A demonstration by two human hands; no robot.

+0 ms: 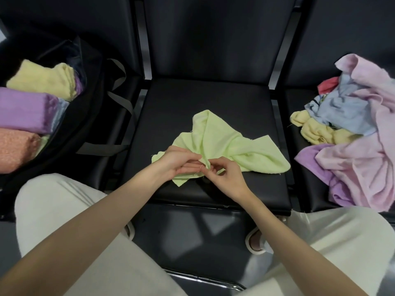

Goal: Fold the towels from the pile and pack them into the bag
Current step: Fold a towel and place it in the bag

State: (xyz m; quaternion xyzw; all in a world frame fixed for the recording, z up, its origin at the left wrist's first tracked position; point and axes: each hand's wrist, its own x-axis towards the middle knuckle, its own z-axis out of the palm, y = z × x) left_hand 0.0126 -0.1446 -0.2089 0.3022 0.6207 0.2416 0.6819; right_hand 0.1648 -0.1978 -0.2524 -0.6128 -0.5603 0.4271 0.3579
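Nearest the camera are two bare forearms above two knees in white trousers (64,210). Both hands meet over the front edge of the middle black padded seat (213,99). The left hand (179,162) and the right hand (226,176) sit close together, their fingers pinching the near edge of one crumpled pale green cloth towel (230,146). That single towel lies on the seat, its long axis running left to right, with one corner peaked away toward the seat back and another trailing to the right. To the left, an open black fabric bag (89,116) holds folded towels: one peach, one purple and one pale yellow show on top, with edges of others between them that I cannot count. To the right, on the neighbouring seat, lies the loose pile of unfolded towels (359,133), in pink, purple, yellow, blue and red.
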